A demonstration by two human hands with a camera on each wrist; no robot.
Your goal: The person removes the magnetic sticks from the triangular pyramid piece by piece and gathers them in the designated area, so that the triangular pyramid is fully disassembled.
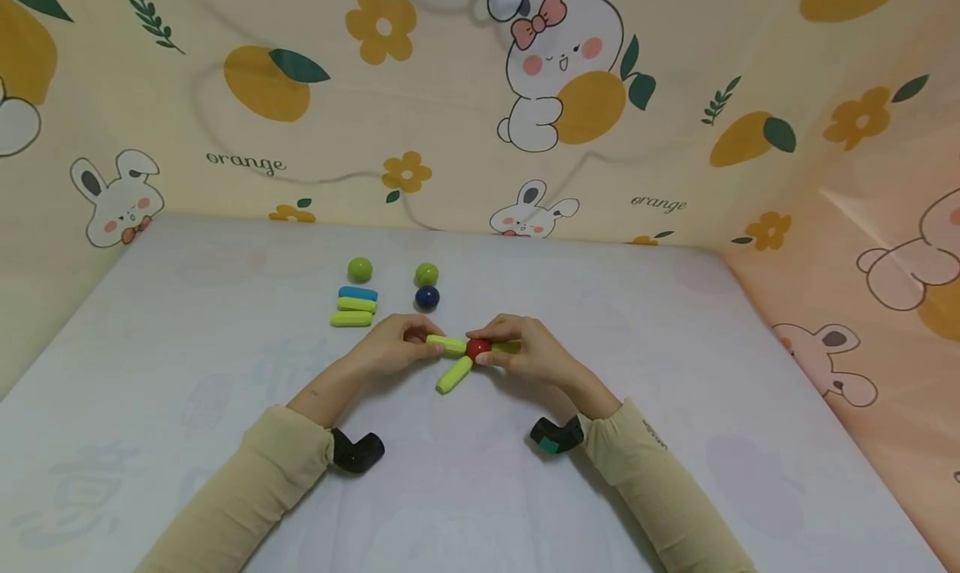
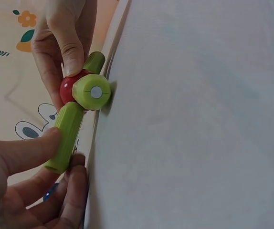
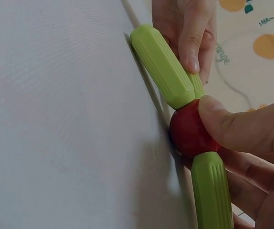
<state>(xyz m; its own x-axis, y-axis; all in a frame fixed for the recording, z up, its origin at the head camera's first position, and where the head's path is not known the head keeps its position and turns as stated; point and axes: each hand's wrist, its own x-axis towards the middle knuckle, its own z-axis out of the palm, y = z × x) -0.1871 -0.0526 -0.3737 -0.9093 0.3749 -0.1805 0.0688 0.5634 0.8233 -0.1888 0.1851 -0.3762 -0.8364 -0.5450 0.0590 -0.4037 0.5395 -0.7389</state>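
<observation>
Three yellow-green magnetic rods join a red ball (image 1: 477, 350) in the middle of the table. My left hand (image 1: 397, 344) pinches the left rod (image 2: 66, 136) between thumb and fingers. With thumb and fingers my right hand (image 1: 531, 352) grips the red ball, and the right rod (image 3: 210, 191) runs beneath that palm. Toward me points the third rod (image 1: 453, 375), its free end showing a round pale disc in the left wrist view. Part of the right rod is hidden by the right hand in the head view.
Behind the left hand lie a blue rod (image 1: 358, 294) and two yellow-green rods (image 1: 352, 318). Beyond them sits a green ball (image 1: 360, 268). Another green ball (image 1: 427, 273) touches a dark blue ball (image 1: 427, 298). A patterned cloth (image 1: 450, 98) rises behind the white table (image 1: 450, 506).
</observation>
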